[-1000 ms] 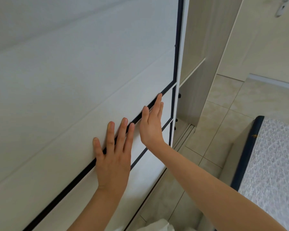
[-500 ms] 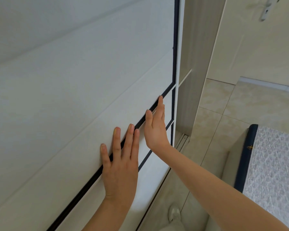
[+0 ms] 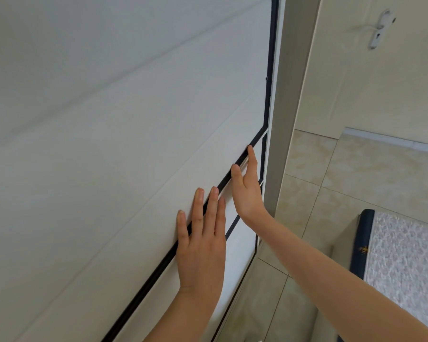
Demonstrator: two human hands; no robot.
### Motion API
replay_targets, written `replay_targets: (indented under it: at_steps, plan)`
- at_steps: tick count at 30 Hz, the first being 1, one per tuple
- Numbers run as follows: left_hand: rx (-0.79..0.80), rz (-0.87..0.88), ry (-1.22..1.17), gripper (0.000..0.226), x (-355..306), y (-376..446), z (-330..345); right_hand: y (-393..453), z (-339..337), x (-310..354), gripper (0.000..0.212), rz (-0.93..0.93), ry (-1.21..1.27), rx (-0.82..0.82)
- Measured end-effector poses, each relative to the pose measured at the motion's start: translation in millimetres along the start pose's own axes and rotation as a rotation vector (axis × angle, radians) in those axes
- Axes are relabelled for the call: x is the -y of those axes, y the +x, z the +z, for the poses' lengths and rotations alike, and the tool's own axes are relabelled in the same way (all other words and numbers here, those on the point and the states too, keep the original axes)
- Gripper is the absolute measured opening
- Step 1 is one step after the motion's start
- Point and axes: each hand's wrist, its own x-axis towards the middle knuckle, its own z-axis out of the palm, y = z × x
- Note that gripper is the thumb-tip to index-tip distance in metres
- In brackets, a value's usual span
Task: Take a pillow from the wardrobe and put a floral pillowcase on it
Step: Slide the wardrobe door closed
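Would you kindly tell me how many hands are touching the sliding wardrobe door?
2: the left hand flat across the black strip, the right hand pressing nearer the door's edge.

The wardrobe door (image 3: 124, 144) is a smooth, matt white panel with faint straight grooves, framed and crossed by thin black strips (image 3: 158, 265) of slight sheen — plastic or metal, hard to tell. The wardrobe's side panel (image 3: 286, 99) looks like pale wood-grain laminate, matt. The floor tiles (image 3: 331, 193) are glossy beige ceramic with a mottled pattern. The mattress (image 3: 405, 262) has a quilted, textured cloth cover — grey-white — edged in dark blue fabric piping.
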Motion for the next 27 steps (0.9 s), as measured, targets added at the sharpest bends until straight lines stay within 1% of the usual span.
replay_targets:
  at_steps: [5, 8, 9, 12, 14, 19, 27]
  plan:
    - [0.039, 0.002, 0.033, 0.072, -27.5, 47.0, 3.6, 48.0, -28.4, -5.4, 0.058, 0.0, -0.003, 0.015]
    - [0.043, -0.008, 0.043, 0.068, -42.9, 73.2, 5.6, 74.9, -41.2, -9.5, 0.058, -0.003, 0.005, 0.012]
    - [0.058, -0.016, 0.032, 0.071, -47.4, 81.3, 6.0, 83.0, -45.1, -10.7, 0.057, -0.003, 0.009, 0.01]
    - [0.149, -0.058, 0.016, 0.093, -60.1, 101.9, 5.9, 105.0, -56.1, -14.2, 0.057, -0.005, 0.015, 0.01]
    - [0.185, -0.068, 0.024, 0.096, -67.5, 113.7, 7.2, 118.0, -62.4, -17.1, 0.057, -0.008, 0.011, 0.017]
    - [0.221, -0.04, 0.059, 0.099, -82.2, 138.7, 12.9, 145.3, -74.6, -23.8, 0.057, -0.033, -0.02, 0.015]
    - [0.195, 0.001, 0.051, 0.093, -94.7, 158.3, 22.1, 171.1, -86.8, -32.8, 0.056, -0.062, -0.04, 0.009]
